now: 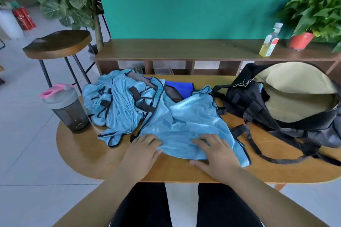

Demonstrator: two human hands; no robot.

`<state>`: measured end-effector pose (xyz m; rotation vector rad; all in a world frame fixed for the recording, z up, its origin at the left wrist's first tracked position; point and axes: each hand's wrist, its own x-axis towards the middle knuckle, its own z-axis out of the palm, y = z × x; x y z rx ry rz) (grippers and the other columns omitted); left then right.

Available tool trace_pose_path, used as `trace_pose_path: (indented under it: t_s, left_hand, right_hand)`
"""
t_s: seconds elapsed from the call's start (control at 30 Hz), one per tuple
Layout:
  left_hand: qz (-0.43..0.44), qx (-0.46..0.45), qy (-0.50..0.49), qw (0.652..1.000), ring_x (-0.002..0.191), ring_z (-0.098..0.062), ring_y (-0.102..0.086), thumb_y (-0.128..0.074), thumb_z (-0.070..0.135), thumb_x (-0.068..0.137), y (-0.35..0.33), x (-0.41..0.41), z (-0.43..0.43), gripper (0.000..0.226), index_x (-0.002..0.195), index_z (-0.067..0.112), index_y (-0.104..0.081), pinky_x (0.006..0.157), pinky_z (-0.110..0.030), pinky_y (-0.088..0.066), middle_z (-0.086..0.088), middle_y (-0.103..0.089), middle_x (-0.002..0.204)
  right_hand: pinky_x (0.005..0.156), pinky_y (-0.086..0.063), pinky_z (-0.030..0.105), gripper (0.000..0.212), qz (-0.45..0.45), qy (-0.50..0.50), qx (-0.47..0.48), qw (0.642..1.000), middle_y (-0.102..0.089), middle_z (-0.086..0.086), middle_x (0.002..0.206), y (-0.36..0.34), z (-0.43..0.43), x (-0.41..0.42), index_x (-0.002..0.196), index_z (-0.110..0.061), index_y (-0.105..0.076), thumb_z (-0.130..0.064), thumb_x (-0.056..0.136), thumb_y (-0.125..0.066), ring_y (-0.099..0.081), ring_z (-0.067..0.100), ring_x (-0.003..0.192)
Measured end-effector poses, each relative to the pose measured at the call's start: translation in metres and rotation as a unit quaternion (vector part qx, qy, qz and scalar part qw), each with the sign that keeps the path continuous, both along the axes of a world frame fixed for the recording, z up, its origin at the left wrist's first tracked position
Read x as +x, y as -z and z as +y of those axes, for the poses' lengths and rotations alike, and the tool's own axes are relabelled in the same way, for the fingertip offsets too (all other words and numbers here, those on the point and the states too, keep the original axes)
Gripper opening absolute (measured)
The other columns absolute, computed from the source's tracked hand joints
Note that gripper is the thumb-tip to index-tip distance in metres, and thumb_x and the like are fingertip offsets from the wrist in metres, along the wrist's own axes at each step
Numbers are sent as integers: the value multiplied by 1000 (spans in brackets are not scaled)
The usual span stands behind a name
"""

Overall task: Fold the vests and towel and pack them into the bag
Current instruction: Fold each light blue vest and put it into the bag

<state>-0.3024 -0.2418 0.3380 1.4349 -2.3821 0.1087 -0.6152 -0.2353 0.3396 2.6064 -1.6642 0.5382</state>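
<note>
Head view: left hand (145,150) and right hand (215,153) press flat, fingers straight, on lower edge of near vest (184,121), its length running up-frame; bag (245,97) gapes at right, nearer right hand

The vests (184,121) are covering most of the towel (180,88), leaving only a blue strip showing. The right edge is cutting off the bag (245,97) and the plant (313,11). The bottle (269,42) label is blurring beyond reading. Things inside the shelf (184,49) cubbies are showing too dimly to tell.
</note>
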Motion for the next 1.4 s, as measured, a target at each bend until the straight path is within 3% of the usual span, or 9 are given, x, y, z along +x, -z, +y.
trace_pose_path:
  t_s: [0.13,0.3,0.47,0.57,0.7,0.9,1.07,1.23,1.4]
  left_hand:
    - [48,33,-51,997,78,-21,-62,-34,41,109,-15,3,-6,33,109,25,-63,69,-39,-49,7,-65,89]
    - [235,127,-59,962,68,-7,-60,-54,42,107,-46,8,-22,13,117,35,-57,63,-34,-50,11,-65,83]
    - [170,115,-97,974,106,-8,-62,-59,50,102,-33,7,-27,31,127,33,-57,90,-39,-56,13,-60,115]
    - [238,143,-83,957,120,1,-55,-56,58,102,-21,7,-5,33,131,42,-55,99,-32,-50,22,-54,125]
    - [324,181,-110,922,131,3,-49,-69,39,98,-10,18,11,39,133,48,-55,105,-25,-40,29,-53,135]
    - [446,177,-172,860,112,10,-59,-68,5,95,-11,24,3,45,126,36,-64,97,-17,-46,24,-66,121]
    - [458,129,-191,858,100,1,-66,-69,29,102,-2,25,-3,18,119,26,-68,88,-16,-50,17,-72,106]
    - [478,133,-202,844,72,-1,-60,-66,42,102,-5,21,-1,20,94,23,-67,67,-13,-44,7,-66,80]
    - [506,154,-190,827,93,-1,-67,-66,43,102,-9,22,1,21,119,32,-69,86,-22,-53,11,-73,97]
  right_hand:
    - [77,-55,37,18,-37,87,3,996,-65,-8,104,4,-8,-11,117,-29,-72,-31,100,-69,-66,23,99]
    - [51,-46,24,20,-224,113,161,954,-65,-9,92,-44,-23,-24,116,-44,-67,-53,98,-66,-63,7,72]
    - [61,-48,27,32,-84,152,162,971,-61,-19,108,-44,-41,-29,123,-42,-65,-57,96,-68,-62,6,85]
    - [86,-54,39,41,-26,151,28,988,-60,-8,123,-21,-29,-21,137,-32,-62,-43,98,-67,-58,18,113]
    - [93,-48,43,42,-24,85,-66,994,-58,-4,124,5,-6,-16,135,-26,-66,-47,98,-64,-55,24,115]
    - [95,-48,44,42,-89,116,-33,989,-61,-8,116,10,-10,-24,127,-27,-72,-44,90,-80,-55,22,114]
    - [87,-54,38,33,-175,182,3,968,-70,8,117,9,-14,-29,126,-17,-74,-30,96,-76,-66,28,105]
    - [70,-47,18,27,-317,225,58,920,-69,-10,107,-4,-10,-31,122,-33,-73,-46,100,-67,-60,-5,85]
    - [81,-53,41,30,-185,211,-44,959,-71,2,103,-1,-6,-26,126,-23,-73,-34,98,-70,-65,25,92]
